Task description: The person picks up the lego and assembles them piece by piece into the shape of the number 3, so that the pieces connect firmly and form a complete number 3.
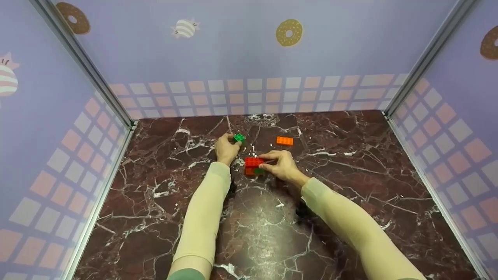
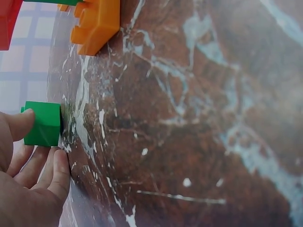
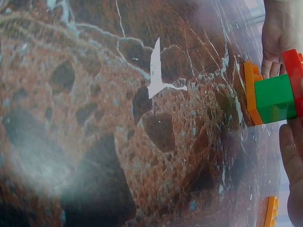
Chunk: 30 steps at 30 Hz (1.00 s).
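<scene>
From the left wall inward I have a wide stretch of tabletop, with ample room around the left hand. Its grip is narrowed to a pinch, thumb and fingers on the small green brick; I can't tell whether the brick's underside touches down. A short gap follows, then the stack: orange base, green middle, red top. The right hand has its grip drawn in on the stack's right end, thumb in front. I judge this a building step, one hand steadying, the other holding a part ready. The left wrist view shows bare orange studs under the red overhang, so the next move probably calls for bringing the green brick right and nearer me, squared up, without knocking the red. Just behind the right hand lies the loose orange brick, apart from the back wall; I'd mind the knuckles there. Farther right, there's broad room up to the right wall.
</scene>
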Available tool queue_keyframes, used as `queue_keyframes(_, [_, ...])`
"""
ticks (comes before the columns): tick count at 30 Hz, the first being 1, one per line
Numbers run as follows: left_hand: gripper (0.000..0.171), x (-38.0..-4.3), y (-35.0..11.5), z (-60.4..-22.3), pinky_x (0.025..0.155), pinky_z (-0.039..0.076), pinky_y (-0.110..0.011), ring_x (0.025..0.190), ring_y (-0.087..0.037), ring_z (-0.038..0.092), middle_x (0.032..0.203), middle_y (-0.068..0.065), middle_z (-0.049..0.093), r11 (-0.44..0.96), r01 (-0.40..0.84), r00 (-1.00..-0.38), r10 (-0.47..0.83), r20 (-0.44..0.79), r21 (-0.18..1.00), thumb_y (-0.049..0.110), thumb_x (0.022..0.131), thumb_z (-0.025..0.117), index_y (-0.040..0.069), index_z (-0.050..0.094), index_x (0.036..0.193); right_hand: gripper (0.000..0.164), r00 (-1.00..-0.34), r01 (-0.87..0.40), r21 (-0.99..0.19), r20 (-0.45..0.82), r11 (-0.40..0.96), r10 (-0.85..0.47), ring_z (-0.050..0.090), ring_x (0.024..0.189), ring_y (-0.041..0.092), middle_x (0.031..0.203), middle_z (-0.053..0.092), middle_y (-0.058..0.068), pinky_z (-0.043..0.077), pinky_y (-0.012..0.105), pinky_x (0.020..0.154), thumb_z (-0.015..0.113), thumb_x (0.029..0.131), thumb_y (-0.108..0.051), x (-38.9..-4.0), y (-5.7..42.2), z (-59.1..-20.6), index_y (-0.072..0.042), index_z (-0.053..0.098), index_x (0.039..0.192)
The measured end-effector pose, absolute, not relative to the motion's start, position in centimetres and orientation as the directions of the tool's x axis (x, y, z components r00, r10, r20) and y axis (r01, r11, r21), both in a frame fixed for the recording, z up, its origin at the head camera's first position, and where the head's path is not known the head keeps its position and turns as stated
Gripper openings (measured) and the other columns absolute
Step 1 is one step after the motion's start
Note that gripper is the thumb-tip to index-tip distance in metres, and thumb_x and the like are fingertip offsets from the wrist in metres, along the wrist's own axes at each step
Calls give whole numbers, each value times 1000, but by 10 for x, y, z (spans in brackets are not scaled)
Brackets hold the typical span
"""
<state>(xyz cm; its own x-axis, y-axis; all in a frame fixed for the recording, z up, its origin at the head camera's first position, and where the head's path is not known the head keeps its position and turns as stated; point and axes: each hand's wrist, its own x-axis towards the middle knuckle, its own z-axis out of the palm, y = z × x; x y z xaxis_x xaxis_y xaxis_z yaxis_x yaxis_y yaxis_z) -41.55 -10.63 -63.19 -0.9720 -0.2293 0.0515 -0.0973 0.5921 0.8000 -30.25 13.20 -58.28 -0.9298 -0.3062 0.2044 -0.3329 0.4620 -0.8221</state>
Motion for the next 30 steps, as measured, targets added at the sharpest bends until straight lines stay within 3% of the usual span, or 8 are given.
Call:
queue_keyframes(11, [38,-401,-107,-616,106,59,-49,111,-33,77,117,-13,84,534,-51,-973,-217,79,844,22,93,88,6,80,127,34,-930,-332,-814,198,477,-309,81,110,36,117,86,17,64,50,103,92,92,-12,-301,133,-578,-6,86,125])
queue_keyframes(18, [39,-376,-103,-584,113,58,-51,121,-38,76,127,-19,82,533,-37,-984,-166,62,846,20,99,83,2,76,133,34,-923,-350,-804,210,480,-321,82,109,36,117,86,18,67,49,100,93,92,-12,-303,132,-578,-5,86,124])
queue_keyframes(30, [35,-362,-103,-565,103,61,-46,111,-31,79,124,-15,83,515,36,-989,-104,104,856,21,100,84,6,77,131,36,-927,-338,-806,195,486,-321,82,106,35,116,86,18,67,53,99,92,92,-12,-303,132,-577,-3,85,126])
